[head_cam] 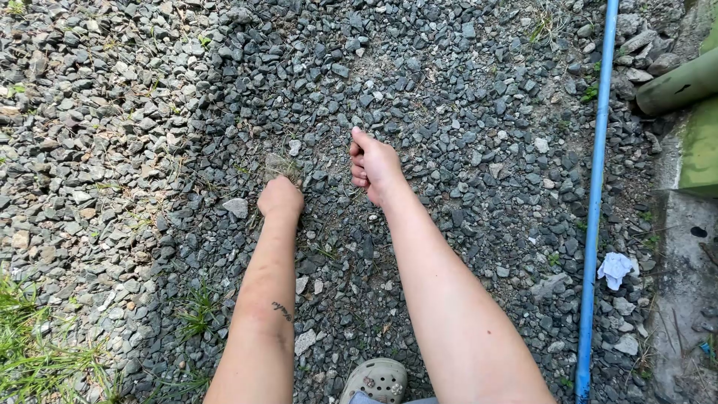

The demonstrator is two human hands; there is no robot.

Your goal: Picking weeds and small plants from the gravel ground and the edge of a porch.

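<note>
Looking straight down from the head view, two bare forearms reach out over a bed of loose grey crushed-stone gravel [464, 112]. The left hand [280, 197] is balled into a fist low against the ground, its grip closed around a small dry tuft of grey-green grass and roots [283, 166] that sticks up just beyond the knuckles. The right hand [374, 166] hangs just beside it, to the right, above the stones; its fingers are curled loosely inward with the thumb pointing away, and nothing shows inside its grip. A small dark tattoo [282, 310] marks the left forearm. At the bottom edge, between the arms, the toe of a grey perforated rubber clog [378, 380] rests on the gravel. A long thin blue plastic pipe [596, 194] runs along the right side, and a crumpled white scrap of cloth or paper [616, 268] lies just beside it. A green tube [680, 86] sits at the upper right. Green grass [30, 352] grows at the lower left corner.
</note>
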